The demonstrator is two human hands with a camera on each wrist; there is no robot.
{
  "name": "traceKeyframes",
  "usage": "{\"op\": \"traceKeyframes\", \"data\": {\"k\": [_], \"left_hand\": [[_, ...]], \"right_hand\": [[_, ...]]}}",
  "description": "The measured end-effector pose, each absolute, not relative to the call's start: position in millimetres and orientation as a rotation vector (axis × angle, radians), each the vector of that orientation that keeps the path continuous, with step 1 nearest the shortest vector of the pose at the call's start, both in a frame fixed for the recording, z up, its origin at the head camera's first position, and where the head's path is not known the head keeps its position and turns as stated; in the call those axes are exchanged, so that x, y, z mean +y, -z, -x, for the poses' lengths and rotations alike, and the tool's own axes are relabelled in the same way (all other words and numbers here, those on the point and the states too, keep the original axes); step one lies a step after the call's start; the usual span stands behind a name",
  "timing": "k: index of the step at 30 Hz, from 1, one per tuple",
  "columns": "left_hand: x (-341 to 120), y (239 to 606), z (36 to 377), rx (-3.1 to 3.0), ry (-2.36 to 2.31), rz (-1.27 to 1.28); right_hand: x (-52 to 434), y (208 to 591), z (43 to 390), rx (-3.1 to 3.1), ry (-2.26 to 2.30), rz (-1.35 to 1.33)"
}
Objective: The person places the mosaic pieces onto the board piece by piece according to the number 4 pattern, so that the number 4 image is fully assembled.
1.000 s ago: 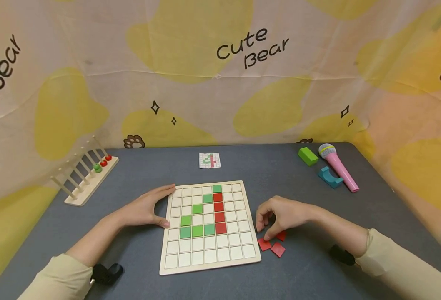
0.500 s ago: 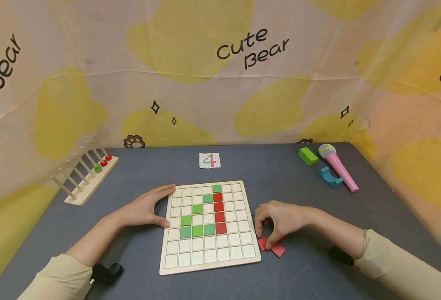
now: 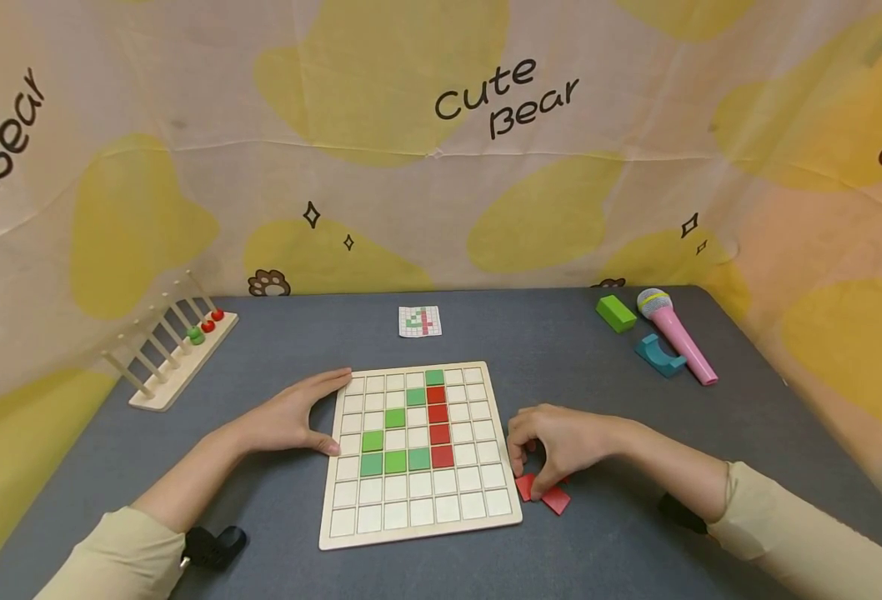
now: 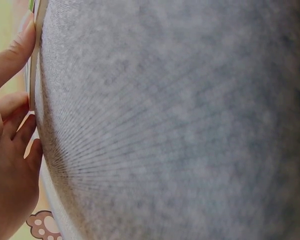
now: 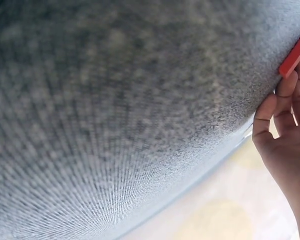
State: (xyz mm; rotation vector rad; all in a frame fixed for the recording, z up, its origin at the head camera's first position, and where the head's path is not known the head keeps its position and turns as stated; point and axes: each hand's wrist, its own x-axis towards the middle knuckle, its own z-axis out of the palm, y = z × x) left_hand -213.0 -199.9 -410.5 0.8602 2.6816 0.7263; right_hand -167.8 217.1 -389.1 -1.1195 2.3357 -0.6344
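Observation:
A pale wooden grid board (image 3: 411, 534) lies on the table, with a column of red tiles (image 3: 438, 413) and several green tiles (image 3: 395, 462) set in its squares. My left hand (image 3: 283, 419) rests at the board's left side, thumb and forefinger spread along its edge. Just right of the board, my right hand (image 3: 564, 437) curls its thumb and fingers down over a red tile (image 3: 524, 488) and pinches it at the table. Another loose red tile (image 3: 557, 501) lies beside the thumb. The right wrist view shows a red tile (image 5: 294, 56) by the fingertips.
A small pattern card (image 3: 419, 322) lies behind the board. At left stands a pegged wooden rack (image 3: 159, 392) with red and green beads. A green block (image 3: 616, 313), a teal arch (image 3: 660, 356) and a pink toy microphone (image 3: 679, 337) lie at back right.
My right hand has lowered slightly toward me onto the loose red tiles, its thumb and fingers coming down around one. The left hand and the board have stayed put.

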Motion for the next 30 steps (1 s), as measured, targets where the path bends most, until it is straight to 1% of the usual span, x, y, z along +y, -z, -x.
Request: {"op": "traceKeyframes", "data": {"k": [11, 23, 30], "left_hand": [[-199.1, 409.6, 213.1, 2.686, -0.729, -0.875], [-198.7, 410.9, 213.9, 2.682, -0.723, -0.869], [-199.3, 411.3, 214.1, 2.684, -0.719, -0.866]], "right_hand": [[218.1, 388.9, 171.1, 2.318, 0.737, 1.076], [221.3, 382.9, 182.3, 2.340, 0.851, 0.996], [213.2, 377.3, 185.6, 2.397, 0.887, 0.965]]}}
